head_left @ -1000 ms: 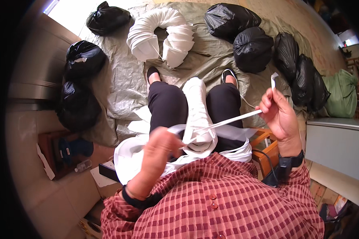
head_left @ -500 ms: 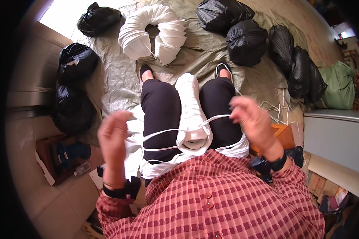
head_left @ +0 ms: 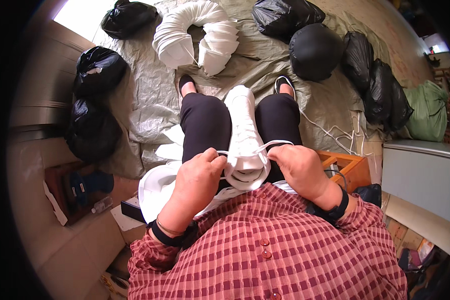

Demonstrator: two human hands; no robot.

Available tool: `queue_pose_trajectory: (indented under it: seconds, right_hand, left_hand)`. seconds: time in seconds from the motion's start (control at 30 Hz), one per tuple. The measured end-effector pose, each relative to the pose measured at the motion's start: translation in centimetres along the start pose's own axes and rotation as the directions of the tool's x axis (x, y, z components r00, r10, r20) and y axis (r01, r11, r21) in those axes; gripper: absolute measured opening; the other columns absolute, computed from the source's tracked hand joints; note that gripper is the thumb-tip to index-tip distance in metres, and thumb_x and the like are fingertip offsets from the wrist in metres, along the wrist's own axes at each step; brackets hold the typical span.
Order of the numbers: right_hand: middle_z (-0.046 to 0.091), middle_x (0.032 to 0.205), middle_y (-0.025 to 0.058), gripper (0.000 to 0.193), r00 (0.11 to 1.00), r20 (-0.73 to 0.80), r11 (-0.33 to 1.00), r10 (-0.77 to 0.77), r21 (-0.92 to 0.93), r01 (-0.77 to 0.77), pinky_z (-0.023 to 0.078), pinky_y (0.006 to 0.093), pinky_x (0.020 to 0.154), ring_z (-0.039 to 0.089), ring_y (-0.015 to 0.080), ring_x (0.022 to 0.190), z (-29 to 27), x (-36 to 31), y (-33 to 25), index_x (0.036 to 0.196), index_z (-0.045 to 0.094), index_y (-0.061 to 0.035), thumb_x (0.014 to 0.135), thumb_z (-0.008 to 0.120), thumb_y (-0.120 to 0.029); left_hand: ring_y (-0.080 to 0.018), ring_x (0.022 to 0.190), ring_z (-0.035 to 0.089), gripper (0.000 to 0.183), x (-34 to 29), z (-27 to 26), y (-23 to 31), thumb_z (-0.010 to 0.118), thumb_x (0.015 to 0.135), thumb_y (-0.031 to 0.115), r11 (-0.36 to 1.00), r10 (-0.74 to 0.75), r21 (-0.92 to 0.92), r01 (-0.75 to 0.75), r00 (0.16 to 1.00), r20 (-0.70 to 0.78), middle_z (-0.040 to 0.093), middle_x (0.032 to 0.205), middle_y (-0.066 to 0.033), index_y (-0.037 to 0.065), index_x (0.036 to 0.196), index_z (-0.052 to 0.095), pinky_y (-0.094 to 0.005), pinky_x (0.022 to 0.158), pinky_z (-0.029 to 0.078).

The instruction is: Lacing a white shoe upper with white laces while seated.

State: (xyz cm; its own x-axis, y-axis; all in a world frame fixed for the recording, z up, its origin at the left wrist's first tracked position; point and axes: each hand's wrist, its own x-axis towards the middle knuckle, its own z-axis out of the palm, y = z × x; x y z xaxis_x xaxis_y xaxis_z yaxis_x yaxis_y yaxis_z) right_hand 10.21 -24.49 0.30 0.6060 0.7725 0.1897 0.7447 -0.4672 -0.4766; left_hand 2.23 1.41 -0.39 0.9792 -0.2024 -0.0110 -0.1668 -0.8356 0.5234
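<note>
Between my knees lies a white shoe upper [head_left: 243,120], toe pointing away, its collar opening close to my shirt. White lace is threaded up its front. At the opening's left edge, my left hand [head_left: 199,179] is closed with a stretch of shoelace at its fingertips. Opposite it, my right hand [head_left: 302,168] pinches the other part of the shoelace [head_left: 276,143], which loops over its fingers. More white shoe pieces [head_left: 154,190] lie on my lap beside my left wrist, partly covered by my arm.
Ahead on the tarp [head_left: 150,110] sits a curved stack of white shoe parts [head_left: 195,32]. Black bags [head_left: 316,51] stand on both sides, and a green sack [head_left: 425,111] at right. Loose white laces [head_left: 335,134] trail beside an orange wooden box [head_left: 352,167]. A clear bottle [head_left: 102,205] lies at left.
Both hands came inward and down to the shoe's opening. The lace lengths stretched wide between them are drawn in close to the upper. White pieces on my lap show more at left.
</note>
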Motion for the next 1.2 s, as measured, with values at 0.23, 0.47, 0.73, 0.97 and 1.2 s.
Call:
queue_pose_trajectory:
  seconds: [0.23,0.47,0.73,0.97,1.2]
  right_hand:
    - [0.07,0.088,0.0125,0.006,0.922,0.059,0.825,0.383,0.428,-0.37,0.054,0.0369,0.069,0.07,0.0275,0.077,1.0,0.2,0.1,0.098,0.067,-0.0014,0.092,0.065,-0.004]
    - [0.07,0.088,0.0142,0.007,0.777,0.368,0.625,0.511,0.461,-0.63,0.054,0.0434,0.071,0.068,0.0354,0.081,-0.1,1.1,-0.1,0.097,0.065,-0.0045,0.091,0.066,-0.008]
    - [0.069,0.086,0.0132,0.009,0.997,0.075,0.993,0.032,0.108,-0.04,0.054,0.0408,0.068,0.069,0.0328,0.079,-0.6,1.7,0.6,0.096,0.063,-0.004,0.087,0.065,-0.004]
    - [0.065,0.083,0.0112,0.018,0.996,0.087,0.998,0.008,-0.064,-0.002,0.053,0.0406,0.068,0.067,0.031,0.08,0.5,0.7,-0.7,0.103,0.061,-0.0026,0.088,0.069,-0.009]
    - [0.064,0.083,0.0107,0.031,0.987,-0.025,0.973,0.16,-0.167,-0.162,0.054,0.0362,0.067,0.065,0.0263,0.075,1.5,-1.0,-1.9,0.107,0.062,0.0004,0.09,0.071,-0.024]
  left_hand:
    - [-0.0306,0.083,0.066,0.008,2.2,-2.6,1.2,0.064,0.078,0.003,0.981,0.13,0.117,-0.155,0.972,0.194,0.06,0.086,-0.0082,0.006,0.085,0.064,-0.0403,0.072,0.054]
    - [-0.0355,0.078,0.066,0.005,2.9,-0.8,-0.3,0.061,0.081,0.002,0.976,0.104,-0.212,-0.055,0.969,0.226,0.062,0.081,-0.0137,0.003,0.085,0.063,-0.0447,0.07,0.053]
    - [-0.0384,0.079,0.064,0.006,2.2,-0.2,0.8,0.061,0.089,0.006,0.99,0.004,-0.14,0.018,0.988,0.157,0.06,0.083,-0.0158,0.003,0.085,0.059,-0.0462,0.068,0.052]
    - [-0.0387,0.08,0.064,0.011,1.5,1.0,1.4,0.061,0.093,0.009,0.996,-0.038,-0.077,0.046,0.993,0.11,0.059,0.084,-0.0161,0.002,0.085,0.059,-0.0463,0.07,0.051]
    - [-0.0391,0.08,0.063,0.019,0.2,2.0,1.8,0.071,0.089,0.013,0.986,-0.131,-0.112,0.121,0.987,-0.092,0.06,0.089,-0.0163,0.002,0.097,0.058,-0.0475,0.069,0.05]
